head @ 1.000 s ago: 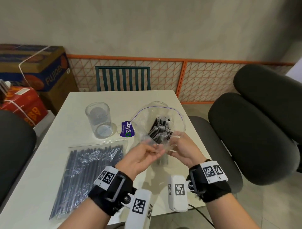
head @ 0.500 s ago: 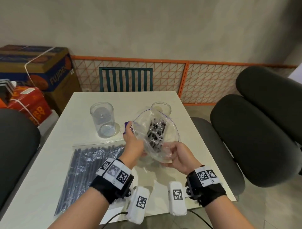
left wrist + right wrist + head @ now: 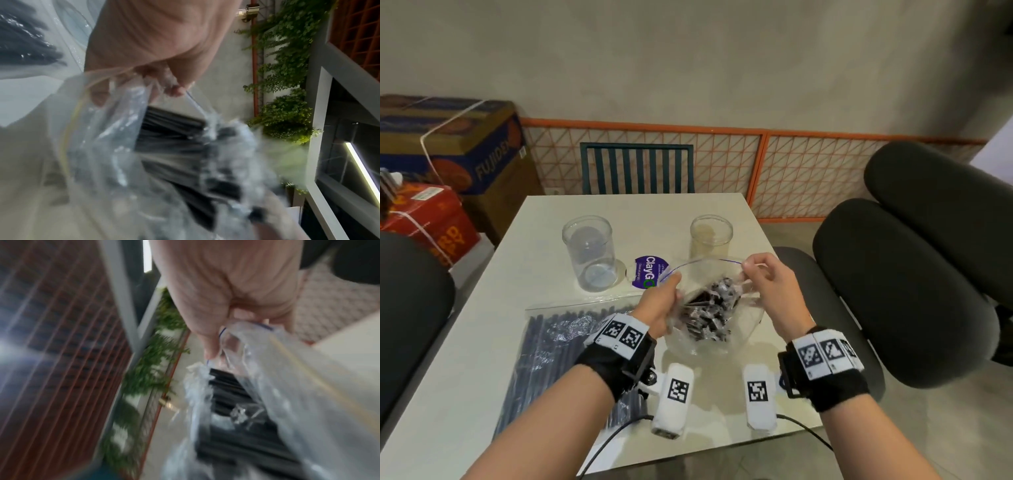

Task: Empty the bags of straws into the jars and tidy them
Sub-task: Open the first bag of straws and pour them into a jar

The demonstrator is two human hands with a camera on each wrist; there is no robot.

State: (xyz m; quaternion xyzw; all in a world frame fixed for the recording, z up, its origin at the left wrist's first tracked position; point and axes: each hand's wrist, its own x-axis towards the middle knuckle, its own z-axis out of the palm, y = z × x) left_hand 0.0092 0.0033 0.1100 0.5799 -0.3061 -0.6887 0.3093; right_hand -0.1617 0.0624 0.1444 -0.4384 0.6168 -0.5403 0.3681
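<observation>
A clear zip bag [image 3: 736, 329] of short black straws [image 3: 710, 308] hangs above the table's near edge, mouth open and facing up. My left hand [image 3: 659, 305] pinches the left side of the bag's rim [image 3: 174, 86]. My right hand [image 3: 767, 284] pinches the right side of the rim [image 3: 222, 340], and the mouth is stretched wide between them. Two clear jars stand behind: a wide one [image 3: 589, 257] at left and a smaller one [image 3: 711, 236] just beyond the bag. A second bag of long dark straws [image 3: 558, 346] lies flat at left.
A purple round lid [image 3: 649, 275] lies between the wide jar and the held bag. The white table [image 3: 482, 291] has black padded chairs [image 3: 893, 284] at right and one [image 3: 410, 308] at left. Cardboard boxes [image 3: 448, 154] are stacked at far left, and a teal chair back [image 3: 637, 168] stands behind.
Both hands have shifted from the bag's bottom to its rim. The right hand rose and moved right, pulling the mouth open wider; the bag lowered and uncovered the smaller jar.
</observation>
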